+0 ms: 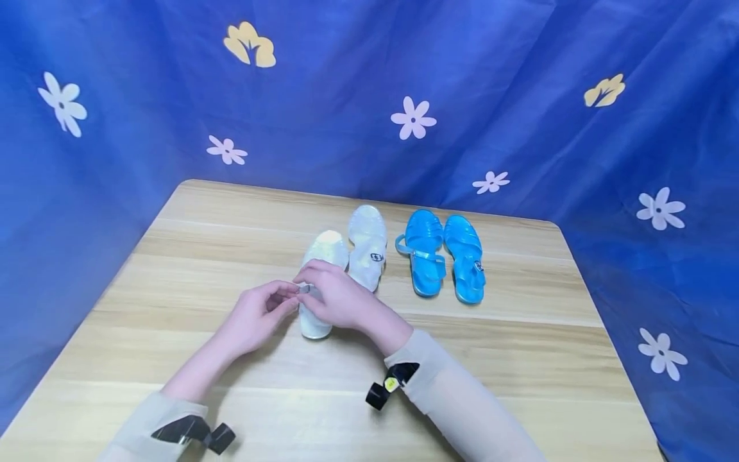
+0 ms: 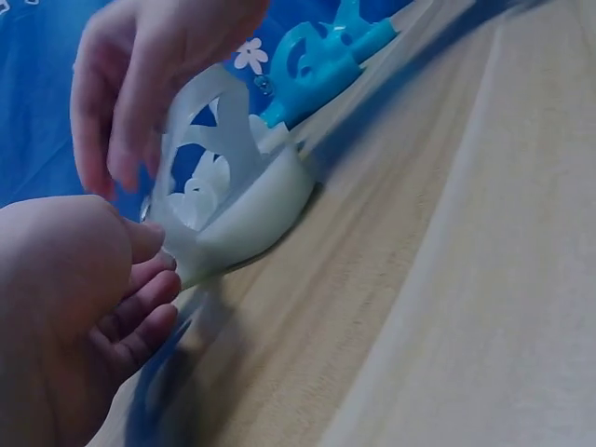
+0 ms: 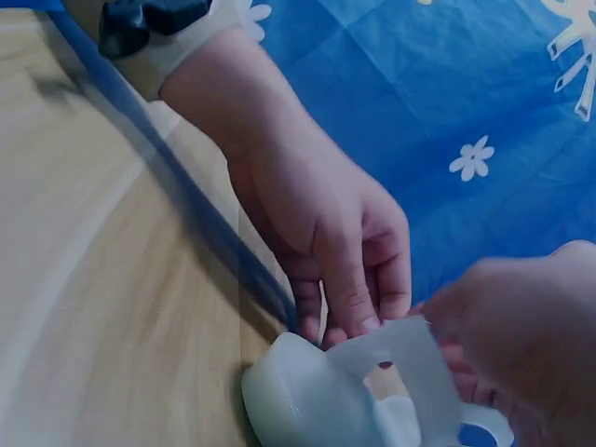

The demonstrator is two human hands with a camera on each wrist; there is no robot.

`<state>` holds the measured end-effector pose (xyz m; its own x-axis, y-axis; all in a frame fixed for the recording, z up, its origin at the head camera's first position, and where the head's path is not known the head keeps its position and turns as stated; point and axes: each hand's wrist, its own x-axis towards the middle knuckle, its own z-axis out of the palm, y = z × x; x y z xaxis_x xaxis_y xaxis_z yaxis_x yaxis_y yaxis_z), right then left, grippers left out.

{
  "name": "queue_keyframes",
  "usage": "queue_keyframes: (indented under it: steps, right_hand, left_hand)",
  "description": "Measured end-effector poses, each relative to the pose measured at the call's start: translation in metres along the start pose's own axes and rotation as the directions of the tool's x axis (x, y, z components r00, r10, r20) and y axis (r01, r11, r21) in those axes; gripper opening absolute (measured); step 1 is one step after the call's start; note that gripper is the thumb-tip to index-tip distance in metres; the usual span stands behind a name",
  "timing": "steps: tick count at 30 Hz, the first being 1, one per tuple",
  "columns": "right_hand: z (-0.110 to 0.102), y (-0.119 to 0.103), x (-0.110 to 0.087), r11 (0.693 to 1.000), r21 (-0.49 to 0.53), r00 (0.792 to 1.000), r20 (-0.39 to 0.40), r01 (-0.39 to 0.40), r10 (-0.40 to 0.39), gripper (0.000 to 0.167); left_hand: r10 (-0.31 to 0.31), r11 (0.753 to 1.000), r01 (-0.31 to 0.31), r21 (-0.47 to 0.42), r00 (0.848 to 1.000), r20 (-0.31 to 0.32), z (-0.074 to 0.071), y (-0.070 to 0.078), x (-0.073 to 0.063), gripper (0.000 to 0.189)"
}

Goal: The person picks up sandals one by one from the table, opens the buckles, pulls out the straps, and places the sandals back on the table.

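A pearly white sandal [image 1: 328, 244] stands upright on the table, toe pointing away. My left hand [image 1: 256, 317] is at its left side, thumb and forefinger pinching the ankle strap near the small buckle [image 1: 304, 289]. From the right, my right hand [image 1: 340, 298] reaches over the sandal and grips the same strap, hiding the sandal's middle. In the right wrist view the strap [image 3: 410, 358] rises between both hands, with the left fingertips [image 3: 358, 317] at its edge. In the left wrist view, the right fingers [image 2: 130, 154] hang down beside the strap.
The other white sandal [image 1: 367, 224], with a dark mark on its strap, lies close to the right. Farther right are two blue sandals, the left one [image 1: 424, 224] with its strap sticking out, the other [image 1: 462, 240] beside it. A blue flowered curtain [image 1: 323, 115] surrounds the wooden table [image 1: 231, 224].
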<state>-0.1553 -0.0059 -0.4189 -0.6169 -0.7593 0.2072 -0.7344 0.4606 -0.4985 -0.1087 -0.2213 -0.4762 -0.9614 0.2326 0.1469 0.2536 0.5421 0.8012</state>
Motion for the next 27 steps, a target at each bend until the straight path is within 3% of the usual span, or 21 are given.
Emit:
queue_keyframes:
  steps: [4, 8, 12, 19, 27]
  right_hand:
    - [0.003, 0.008, 0.009, 0.996, -0.03, 0.993, 0.076, -0.089, 0.091, 0.03]
    - [0.006, 0.014, 0.008, 0.991, -0.003, 0.984, 0.115, -0.135, 0.134, 0.029]
    - [0.01, 0.019, 0.005, 0.993, 0.016, 0.985, 0.133, -0.117, 0.114, 0.025]
    - [0.016, 0.025, 0.001, 0.996, 0.058, 0.994, 0.098, -0.061, 0.055, 0.02]
    - [0.02, 0.032, -0.005, 0.993, 0.12, 0.999, 0.031, -0.014, 0.011, 0.02]
  left_hand:
    - [-0.055, 0.998, 0.055, -0.016, 0.998, 0.008, 0.001, 0.004, 0.006, 0.021]
    - [-0.1, 0.994, 0.102, -0.044, 0.995, 0.029, -0.001, 0.007, 0.007, 0.017]
    - [-0.126, 0.99, 0.128, -0.055, 0.991, 0.051, -0.004, 0.007, 0.006, 0.013]
    - [-0.191, 0.97, 0.205, -0.13, 0.975, 0.115, -0.011, 0.008, 0.003, 0.016]
    - [-0.209, 0.971, 0.217, -0.097, 0.974, 0.091, -0.008, 0.008, 0.007, 0.014]
